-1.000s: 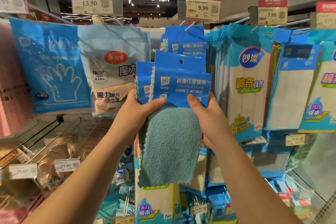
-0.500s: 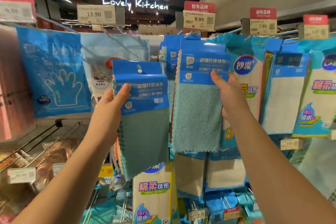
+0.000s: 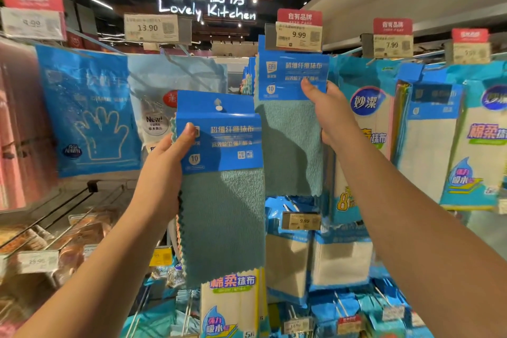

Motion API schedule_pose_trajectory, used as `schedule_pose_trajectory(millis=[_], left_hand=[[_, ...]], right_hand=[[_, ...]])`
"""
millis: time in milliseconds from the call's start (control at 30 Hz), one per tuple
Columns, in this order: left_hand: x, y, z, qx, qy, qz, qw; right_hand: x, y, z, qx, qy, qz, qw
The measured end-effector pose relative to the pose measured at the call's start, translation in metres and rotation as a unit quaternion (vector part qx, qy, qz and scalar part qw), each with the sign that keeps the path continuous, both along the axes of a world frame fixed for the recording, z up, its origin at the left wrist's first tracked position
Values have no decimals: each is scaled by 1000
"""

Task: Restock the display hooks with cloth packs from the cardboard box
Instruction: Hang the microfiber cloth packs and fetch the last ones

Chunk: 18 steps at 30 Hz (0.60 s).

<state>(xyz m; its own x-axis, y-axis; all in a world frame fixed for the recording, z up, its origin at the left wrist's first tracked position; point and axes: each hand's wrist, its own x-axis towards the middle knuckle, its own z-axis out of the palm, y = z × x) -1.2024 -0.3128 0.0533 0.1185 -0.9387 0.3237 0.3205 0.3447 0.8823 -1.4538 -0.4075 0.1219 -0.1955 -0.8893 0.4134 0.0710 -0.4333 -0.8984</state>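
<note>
Risk comes first on our left side: our left hand (image 3: 164, 170) holds a teal microfibre cloth pack with a blue card header (image 3: 222, 186) by its left edge only, thumb across the card front and fingers behind, low and apart from any hook. We judge that a grip so near the edge could let the pack swing or slip, and the punched hang hole near the top of its card would then be hard to line up one-handed.

Further right, our right hand (image 3: 329, 115) pinches a second teal cloth pack with the same blue header (image 3: 290, 129), raised until its card top sits behind the 9.99 price tag with the red cap (image 3: 299, 33). The hang hole and the hook tip are hidden there, so we cannot tell whether the pack is threaded. Letting go too early could drop it; pushing blind could bend or tear the card.

Around us, a blue glove bag (image 3: 87, 112) and a pale sponge bag (image 3: 162, 96) hang at the left. Just right of the raised pack, a white cloth pack with a big blue round logo (image 3: 367, 145) crowds the hook's lane, and the price tag blocks our view of the tip. The cardboard box is not in view.
</note>
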Motion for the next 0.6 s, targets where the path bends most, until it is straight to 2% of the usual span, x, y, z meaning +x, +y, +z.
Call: schedule_pose_trajectory(millis=[300,500,600], left_hand=[[-3,5,4,10,2,-7,1000],[-4,3,5,14,-1,-3,1000],[-4,1,3,17,0,-3,1000]], right_hand=[[-5,-14,-10,28,1,9,1000],[6,-45,-9,51,82,-77,992],[12,-59,-13,48,95,-97,990]])
